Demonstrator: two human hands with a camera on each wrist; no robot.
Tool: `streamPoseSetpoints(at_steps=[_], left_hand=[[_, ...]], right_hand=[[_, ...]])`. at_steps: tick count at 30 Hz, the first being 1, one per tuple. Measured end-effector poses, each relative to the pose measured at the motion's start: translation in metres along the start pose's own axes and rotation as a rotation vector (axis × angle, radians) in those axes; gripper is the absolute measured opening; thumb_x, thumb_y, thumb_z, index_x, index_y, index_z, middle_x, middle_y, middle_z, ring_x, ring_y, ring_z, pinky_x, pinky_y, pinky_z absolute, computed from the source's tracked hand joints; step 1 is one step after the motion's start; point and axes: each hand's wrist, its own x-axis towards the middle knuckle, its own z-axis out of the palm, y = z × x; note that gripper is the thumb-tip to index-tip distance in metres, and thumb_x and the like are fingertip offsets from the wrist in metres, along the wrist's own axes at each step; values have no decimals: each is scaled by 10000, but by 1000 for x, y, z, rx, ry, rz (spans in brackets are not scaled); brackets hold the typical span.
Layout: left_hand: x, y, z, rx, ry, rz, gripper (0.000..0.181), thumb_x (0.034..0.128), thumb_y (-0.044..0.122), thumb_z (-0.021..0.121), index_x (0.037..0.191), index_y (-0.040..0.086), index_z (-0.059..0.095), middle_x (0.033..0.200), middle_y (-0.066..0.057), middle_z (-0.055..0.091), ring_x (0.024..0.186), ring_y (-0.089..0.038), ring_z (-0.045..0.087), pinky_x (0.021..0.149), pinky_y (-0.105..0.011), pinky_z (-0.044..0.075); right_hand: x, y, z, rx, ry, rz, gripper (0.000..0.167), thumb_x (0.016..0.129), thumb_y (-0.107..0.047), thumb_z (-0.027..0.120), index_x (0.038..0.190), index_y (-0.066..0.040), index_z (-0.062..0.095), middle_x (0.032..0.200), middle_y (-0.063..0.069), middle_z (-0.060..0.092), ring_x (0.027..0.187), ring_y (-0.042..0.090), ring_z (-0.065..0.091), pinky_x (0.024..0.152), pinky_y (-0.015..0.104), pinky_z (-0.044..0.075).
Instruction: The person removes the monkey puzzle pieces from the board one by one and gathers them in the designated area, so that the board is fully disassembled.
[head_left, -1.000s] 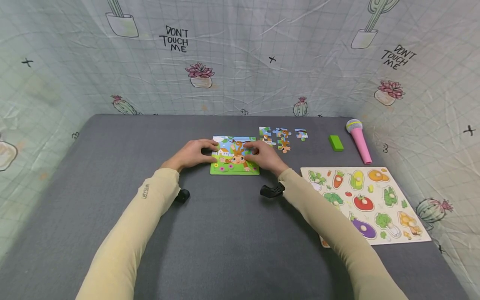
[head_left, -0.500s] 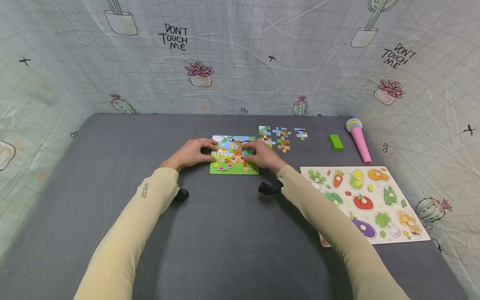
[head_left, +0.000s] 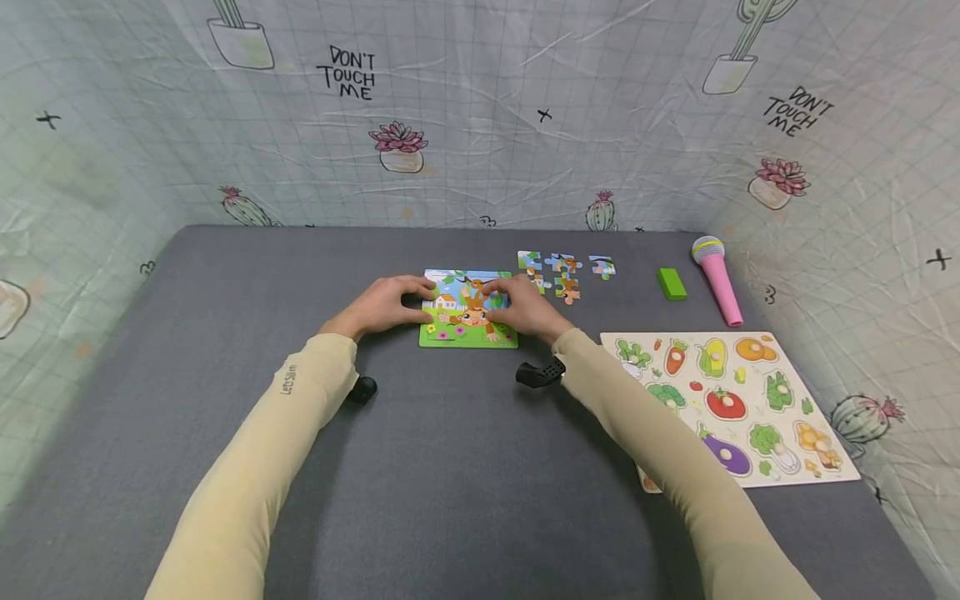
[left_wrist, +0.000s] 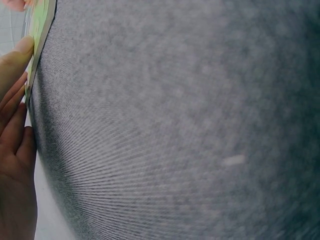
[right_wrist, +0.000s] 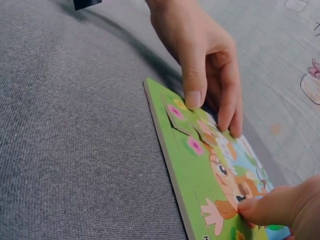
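Left hand (head_left: 382,307) released, fingers relaxed, its thumb and fingertips resting at the left edge of the puzzle board (head_left: 468,342); right hand (head_left: 528,310) over the board's right half, thumb touching the printed monkey, with the views not showing whether its fingers pinch a piece. The puzzle board lies flat on the bench (head_left: 442,467), a green-rimmed frame containing jigsaw pieces that form a monkey, a house and flowers; the flower piece (right_wrist: 175,112) at its near left corner sits with one edge raised. How far the frame is filled beneath the right hand cannot be told. Five loose jigsaw pieces (head_left: 567,289) are visible beyond and to the right, one partly hidden by the right hand. Farther right lie one green block (head_left: 672,284) and one pink toy microphone (head_left: 720,285); nearer, one vegetable board (head_left: 757,410) bears at least ten large vegetable shapes, among them a tomato, a carrot and an aubergine, its left portion partly covered by the right sleeve (head_left: 660,450). Two black devices (head_left: 363,390) show, one at each wrist. The bench is dark grey; a pale, creased sheet (head_left: 472,92) surrounds its far and lateral sides, printed with a grid, potted plants and, twice, "DON'T TOUCH ME".
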Motion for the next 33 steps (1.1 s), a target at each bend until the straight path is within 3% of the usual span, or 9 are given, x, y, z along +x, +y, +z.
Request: streamPoseSetpoints(at_steps=[4, 11, 17, 22, 27, 33], left_hand=[[0, 0, 0, 7, 1, 3, 467, 877, 286, 755, 1269, 52, 655, 1462, -93, 486, 1409, -297, 345, 1164, -471, 270], [0, -1, 1, 12, -2, 3, 467, 877, 298, 754, 1265, 58, 658, 1462, -91, 486, 1408, -298, 346, 1164, -475, 268], [1, -2, 0, 8, -4, 9, 464, 875, 307, 754, 1260, 65, 663, 1461, -85, 488, 1410, -298, 343, 1163, -478, 269], [2, -2, 1, 14, -4, 5, 459, 876, 314, 751, 1256, 71, 667, 1459, -80, 490, 1406, -290, 351, 1161, -475, 274], [2, -4, 2, 14, -2, 7, 466, 875, 313, 753, 1260, 65, 663, 1460, -84, 488, 1408, -292, 347, 1163, -474, 270], [2, -5, 2, 8, 0, 12, 469, 875, 316, 753, 1261, 65, 662, 1461, -86, 487, 1405, -294, 351, 1163, -475, 271]], right_hand=[[-2, 0, 0, 30, 28, -9, 405, 922, -139, 694, 1306, -94, 571, 1335, 133, 474, 1212, 282, 446, 975, 441, 432], [-4, 0, 2, 14, 61, -38, 226, 906, -135, 716, 1125, -78, 708, 1209, 107, 539, 1062, 271, 456, 900, 429, 425], [-6, 0, 2, 14, 53, -40, 252, 924, -140, 692, 1169, -88, 710, 1250, 125, 486, 1117, 279, 451, 938, 439, 430], [-7, -1, 3, 5, 69, -68, 266, 925, -125, 687, 1187, -94, 713, 1196, 119, 476, 1001, 260, 445, 819, 398, 424], [-6, 0, 2, -50, 77, -126, 267, 923, -118, 687, 1186, -90, 720, 1149, 109, 571, 921, 246, 454, 749, 379, 404], [-5, 2, 1, -43, 89, -115, 285, 910, -146, 707, 1191, -101, 719, 1199, 77, 634, 1019, 239, 530, 843, 396, 471]])
